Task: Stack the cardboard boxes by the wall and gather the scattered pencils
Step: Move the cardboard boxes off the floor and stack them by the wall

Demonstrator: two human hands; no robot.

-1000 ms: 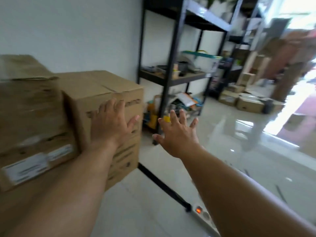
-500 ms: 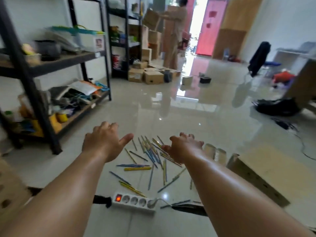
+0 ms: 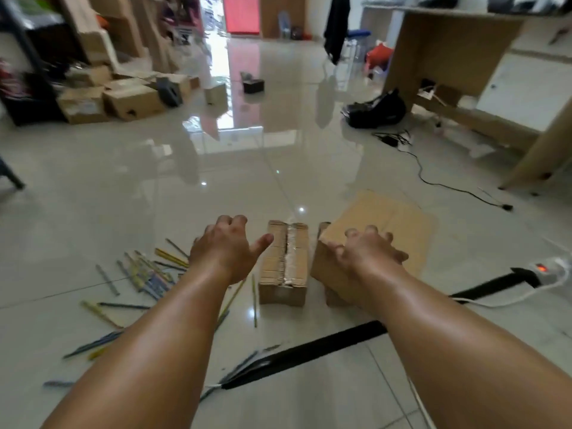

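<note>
In the head view, the left hand (image 3: 227, 249) had come off the box it pressed by the wall a second earlier, and the gaze had swung to the floor. That hand hovered loosely curled and empty, just left of a small taped cardboard box (image 3: 284, 261). The right hand (image 3: 368, 252), fingers bent and holding nothing, reached over the near corner of a larger cardboard box (image 3: 383, 218). Pencils (image 3: 145, 274) lay scattered on the left, ungathered, so another box probably came first.
</note>
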